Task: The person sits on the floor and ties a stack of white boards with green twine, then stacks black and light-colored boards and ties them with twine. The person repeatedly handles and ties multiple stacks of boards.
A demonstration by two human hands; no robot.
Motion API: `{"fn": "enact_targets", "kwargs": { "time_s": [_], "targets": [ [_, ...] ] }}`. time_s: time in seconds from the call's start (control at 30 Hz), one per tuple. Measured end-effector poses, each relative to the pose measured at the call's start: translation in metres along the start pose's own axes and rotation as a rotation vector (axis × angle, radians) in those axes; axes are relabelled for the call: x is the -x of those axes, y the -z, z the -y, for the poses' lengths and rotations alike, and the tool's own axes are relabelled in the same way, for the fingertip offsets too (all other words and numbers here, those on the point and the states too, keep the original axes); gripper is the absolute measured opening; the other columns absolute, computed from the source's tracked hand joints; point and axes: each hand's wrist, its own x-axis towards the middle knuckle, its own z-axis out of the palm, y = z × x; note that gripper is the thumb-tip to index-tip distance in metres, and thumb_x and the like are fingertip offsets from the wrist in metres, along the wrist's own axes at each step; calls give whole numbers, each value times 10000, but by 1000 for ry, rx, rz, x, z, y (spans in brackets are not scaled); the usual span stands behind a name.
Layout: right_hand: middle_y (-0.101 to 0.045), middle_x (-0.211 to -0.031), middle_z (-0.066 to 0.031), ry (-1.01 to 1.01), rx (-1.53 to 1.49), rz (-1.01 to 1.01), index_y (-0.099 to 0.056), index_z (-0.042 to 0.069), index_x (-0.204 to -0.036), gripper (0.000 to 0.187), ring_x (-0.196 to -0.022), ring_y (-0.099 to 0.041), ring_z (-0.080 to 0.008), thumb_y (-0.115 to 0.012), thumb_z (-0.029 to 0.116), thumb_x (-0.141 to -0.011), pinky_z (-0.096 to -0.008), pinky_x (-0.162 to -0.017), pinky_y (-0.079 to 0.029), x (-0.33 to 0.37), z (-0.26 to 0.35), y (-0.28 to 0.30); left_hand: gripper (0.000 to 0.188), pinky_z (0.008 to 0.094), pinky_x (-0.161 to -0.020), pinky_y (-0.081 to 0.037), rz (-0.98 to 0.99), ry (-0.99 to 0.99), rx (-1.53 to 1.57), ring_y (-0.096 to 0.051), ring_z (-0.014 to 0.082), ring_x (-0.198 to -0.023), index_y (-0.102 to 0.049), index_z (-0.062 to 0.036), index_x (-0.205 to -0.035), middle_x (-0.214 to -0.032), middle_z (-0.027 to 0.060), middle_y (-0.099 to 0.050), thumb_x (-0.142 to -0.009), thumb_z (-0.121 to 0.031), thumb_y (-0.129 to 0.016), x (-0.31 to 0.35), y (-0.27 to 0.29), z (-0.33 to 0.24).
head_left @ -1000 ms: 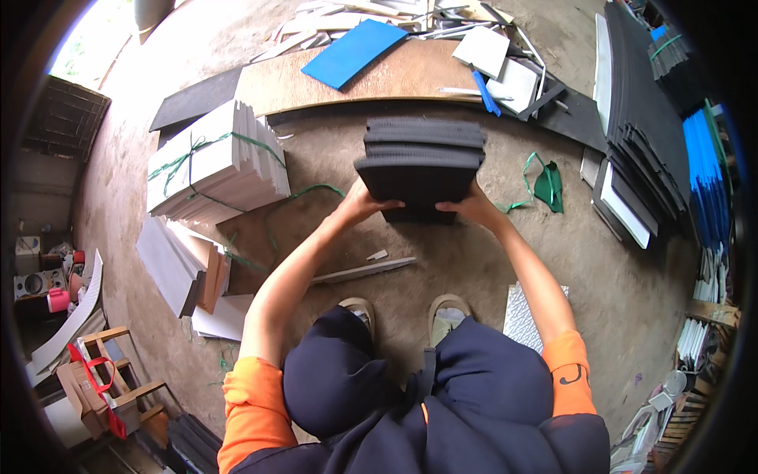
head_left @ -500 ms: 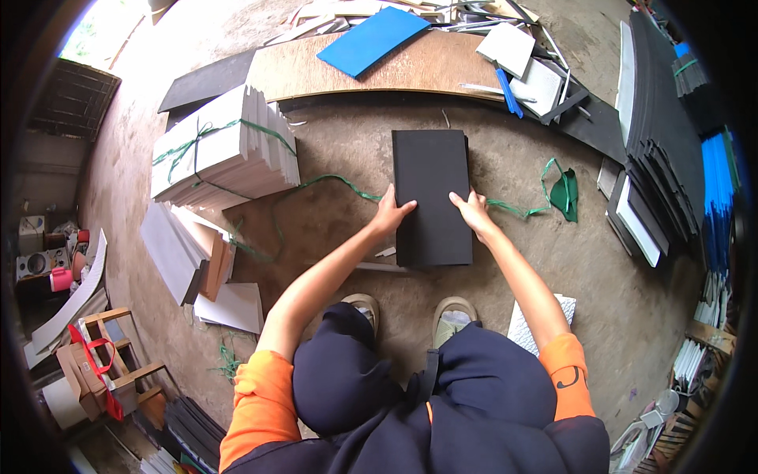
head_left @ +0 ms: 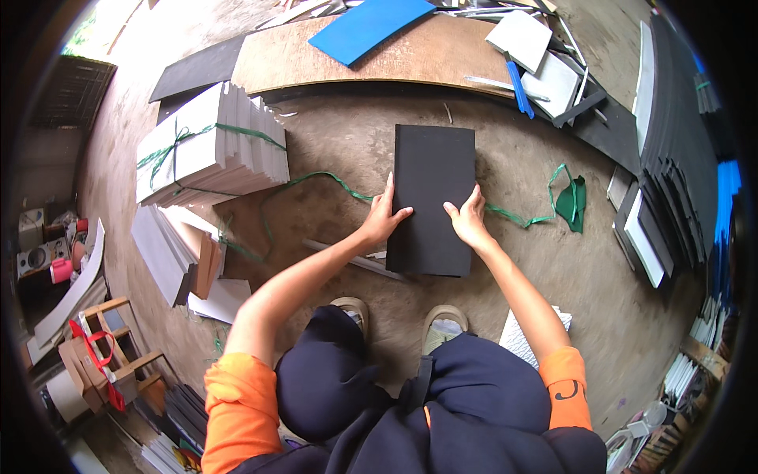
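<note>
A stack of black rectangular boards [head_left: 433, 186] is in front of my feet, long side pointing away from me. My left hand [head_left: 382, 216] grips its left edge, the thumb on the top face and the fingers along the side. On the right edge, my right hand [head_left: 470, 223] holds it the same way, thumb on top. How many boards the stack has cannot be made out. Green plastic twine [head_left: 335, 178] runs along the floor from the left and reappears right of the stack, ending near a dark green scrap [head_left: 572, 204]; the part between is hidden by the boards.
A bundle of white boards [head_left: 209, 146] tied with green twine stands at left, loose grey and white sheets [head_left: 170, 249] beside it. Beyond lies a plywood plank [head_left: 272, 59] bearing a blue panel [head_left: 371, 28] and offcuts. Black sheets [head_left: 671, 170] lean at right.
Both hands keep their hold on the black stack, whose edges look slightly shifted and turned. The fingers of my left hand now stretch farther up its side. The whole view has moved a little.
</note>
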Motion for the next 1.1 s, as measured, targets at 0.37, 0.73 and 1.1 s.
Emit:
{"fn": "enact_targets", "kwargs": {
  "time_s": [0.37,0.73,1.1],
  "targets": [
    [-85,-1390,-279,-282,-48,126,91,35,-1376,921,-1275,-180,-467,-589,328,-828,-503,-1052,-226,-4,24,0,931,350,-1021,-295,-101,-137,4,-330,317,-1254,47,-58,-1405,-1353,241,-306,-796,-157,-650,-9,0,12],
    [-96,-1349,-391,-13,81,10,16,-76,-1351,906,-1267,-171,-488,-617,283,-810,-504,-1038,-211,-19,-7,-3,887,378,-988,-350,17,66,-599,-398,375,-1200,-130,148,-1318,-1306,318,-338,-783,-345,-636,-5,20,-32],
    [-392,-1174,-211,888,274,32,-412,39,-1219,461,-1117,-391,-360,-578,139,-800,-416,-975,-318,49,193,-44,527,331,-921,-412,-260,-35,71,-532,238,-1074,-482,-14,-1217,-1151,152,-560,-854,-387,-559,233,175,40]
  ]
}}
